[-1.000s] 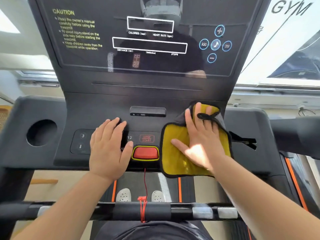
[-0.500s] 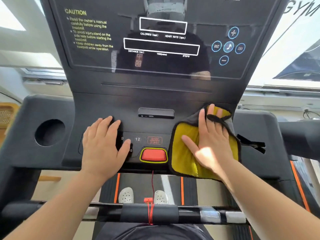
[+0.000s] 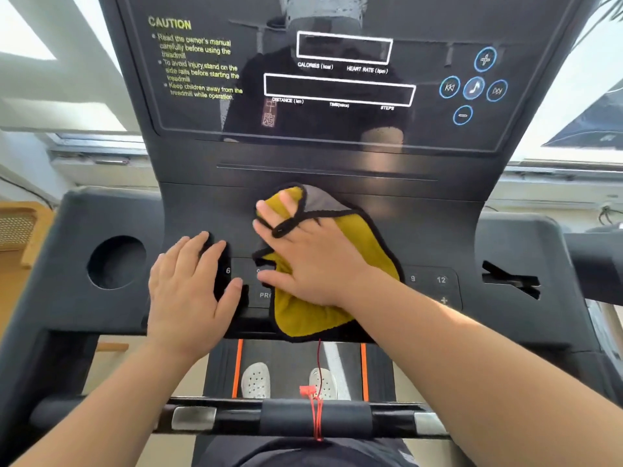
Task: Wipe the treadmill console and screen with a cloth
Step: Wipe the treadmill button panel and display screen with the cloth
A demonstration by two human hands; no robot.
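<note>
A yellow cloth [image 3: 367, 241] with black trim and a grey back lies spread over the middle of the black treadmill console [image 3: 435, 230], covering the red stop button. My right hand [image 3: 306, 251] presses flat on the cloth with straight fingers, and the cloth's black loop sits around one finger. My left hand [image 3: 188, 291] rests flat on the button panel to the left, fingers straight, holding nothing. Above, the dark glossy screen [image 3: 337, 123] shows yellow caution text, white display boxes and blue round buttons.
A round cup holder [image 3: 116, 262] sits in the left console wing, a slot [image 3: 509, 283] in the right wing. A red safety cord [image 3: 317, 396] hangs down to the black handlebar [image 3: 317, 419]. White shoes stand on the belt below.
My right hand has slid the cloth leftward from the right side of the console onto its middle, covering the red button. The left hand stays on the left panel.
</note>
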